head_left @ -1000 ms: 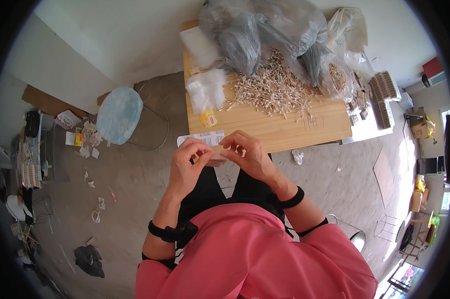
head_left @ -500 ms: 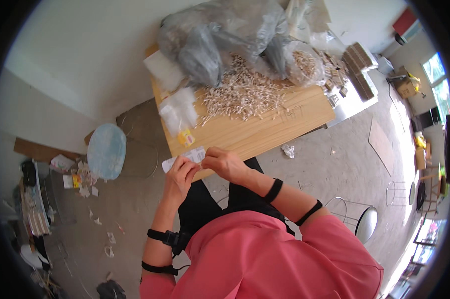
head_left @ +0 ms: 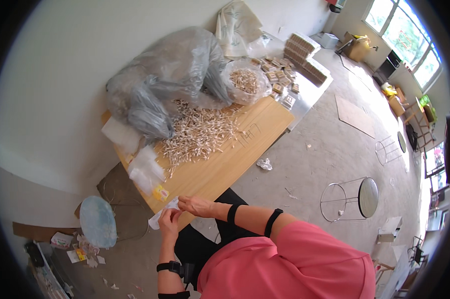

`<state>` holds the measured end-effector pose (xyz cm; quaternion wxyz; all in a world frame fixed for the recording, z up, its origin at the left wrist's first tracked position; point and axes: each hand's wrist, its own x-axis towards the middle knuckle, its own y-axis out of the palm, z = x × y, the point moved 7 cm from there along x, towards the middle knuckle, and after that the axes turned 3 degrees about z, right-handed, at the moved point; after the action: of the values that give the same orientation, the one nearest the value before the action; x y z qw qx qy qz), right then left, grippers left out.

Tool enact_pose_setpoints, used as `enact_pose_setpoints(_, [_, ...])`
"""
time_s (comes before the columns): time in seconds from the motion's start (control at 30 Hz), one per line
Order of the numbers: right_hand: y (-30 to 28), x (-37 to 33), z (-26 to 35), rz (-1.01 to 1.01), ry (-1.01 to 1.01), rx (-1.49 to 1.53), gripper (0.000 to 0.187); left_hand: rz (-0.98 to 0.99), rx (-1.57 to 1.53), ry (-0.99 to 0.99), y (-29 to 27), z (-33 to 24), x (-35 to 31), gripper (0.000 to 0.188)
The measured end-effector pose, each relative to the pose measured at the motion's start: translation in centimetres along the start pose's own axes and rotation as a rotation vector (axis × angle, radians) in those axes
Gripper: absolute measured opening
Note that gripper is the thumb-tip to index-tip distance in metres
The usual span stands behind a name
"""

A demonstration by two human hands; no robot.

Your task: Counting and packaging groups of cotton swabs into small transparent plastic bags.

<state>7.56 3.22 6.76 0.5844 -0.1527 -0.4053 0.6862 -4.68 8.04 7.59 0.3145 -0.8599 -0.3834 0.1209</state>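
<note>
At the near left corner of the wooden table (head_left: 225, 167), my two hands are close together over a white printed sheet (head_left: 156, 220). My left hand (head_left: 169, 222) is closed, thumb and fingers pinched at the sheet's near side. My right hand (head_left: 195, 206) comes in from the right with bent fingers pinching the sheet's raised edge. The fingers partly cover the sheet, so its full shape is hidden. Just beyond it lies a small yellow packet (head_left: 161, 193), beside clear plastic bags (head_left: 146, 170).
A heap of cotton swabs (head_left: 200, 134) covers the table's middle. Behind it are a large grey plastic bag (head_left: 168, 70) and a clear bag of swabs (head_left: 244, 80). Small packs (head_left: 280, 74) and stacked bundles (head_left: 304, 57) stand far right. A blue stool (head_left: 98, 222) is at left.
The view has swung toward the right, so the table appears lower and further left. My hands stay together at the sheet, which now looks bent up between them.
</note>
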Motion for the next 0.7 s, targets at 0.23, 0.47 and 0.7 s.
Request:
enact_pose_setpoints(0.23, [-0.1,-1.5,-0.3,-0.042,-0.034,0.209,0.008,0.018,-0.006,0.040,0.5,-2.0,-0.4,0.008])
enact_pose_setpoints(0.47, [-3.6,-0.2,3.0,-0.173,-0.130,-0.234,0.010,-0.079,0.143,0.083,-1.6,-4.1,-0.1,0.010])
enact_pose_setpoints(0.7, [-8.4,-1.9,1.1,-0.562,0.548,1.102,0.019,-0.517,-0.296,0.010,-8.4,-10.8,-1.0,0.061])
